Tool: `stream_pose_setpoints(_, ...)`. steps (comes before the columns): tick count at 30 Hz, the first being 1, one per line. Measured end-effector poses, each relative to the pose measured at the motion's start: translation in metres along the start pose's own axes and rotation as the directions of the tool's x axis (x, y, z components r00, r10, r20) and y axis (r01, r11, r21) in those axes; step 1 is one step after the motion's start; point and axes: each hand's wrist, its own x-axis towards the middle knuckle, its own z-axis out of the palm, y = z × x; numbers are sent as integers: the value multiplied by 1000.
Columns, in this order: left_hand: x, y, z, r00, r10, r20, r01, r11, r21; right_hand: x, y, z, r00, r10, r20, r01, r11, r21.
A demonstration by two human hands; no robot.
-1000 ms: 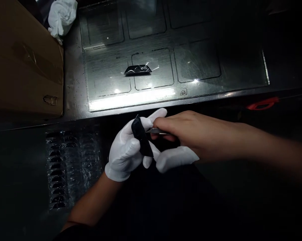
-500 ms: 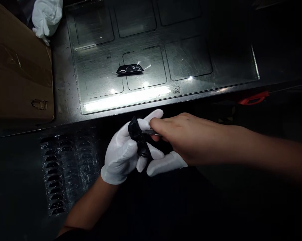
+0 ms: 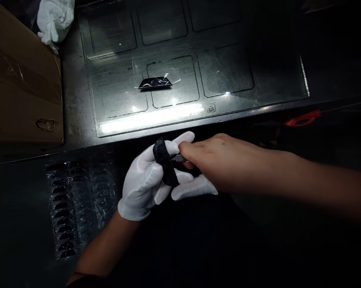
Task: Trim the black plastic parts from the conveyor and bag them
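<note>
My left hand (image 3: 141,186), in a white glove, is shut on a glossy black curved piece (image 3: 165,163), holding it upright-tilted. My right hand (image 3: 225,162), bare over its back, pinches a small metal blade or tool (image 3: 178,158) whose tip meets the black piece's edge. The grip hides most of that tool. A white-gloved thumb or finger (image 3: 194,188) lies beneath my right hand; I cannot tell which hand it belongs to. On the steel plate lies a similar black piece (image 3: 155,83) with clear film on it.
A scratched steel plate (image 3: 174,52) with rectangular outlines lies ahead. A cardboard box (image 3: 21,76) stands at left, with crumpled white cloth (image 3: 54,20) behind it. A clear blister strip (image 3: 75,208) holds several dark items. A red handle (image 3: 302,118) lies at right.
The whole scene has shifted left in view since the oldest frame. The black piece has tilted slightly in my left hand, and my right hand stays on the tool against it.
</note>
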Motion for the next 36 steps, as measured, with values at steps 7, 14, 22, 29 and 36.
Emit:
stream_pose_setpoints(7,3,-2,-4,1000,10,25,-10,1000,17,0,0,1,1000,-14,6,14,1000,-20)
stream_pose_setpoints(14,4,0,0,1000,-2,-19,2,1000,4,-2,2,7,1000,-24,6,24,999,-44)
stream_pose_setpoints(22,4,0,5,998,-17,-54,17,1000,-1,-14,18,6,991,-126,-52,134,966,221)
stream_pose_setpoints(29,4,-4,5,997,-4,-78,7,999,34,-44,39,-16,922,-131,-365,144,990,8)
stream_pose_setpoints(36,0,-5,15,994,-46,-100,55,994,95,-31,26,-21,923,-184,-337,140,978,-153)
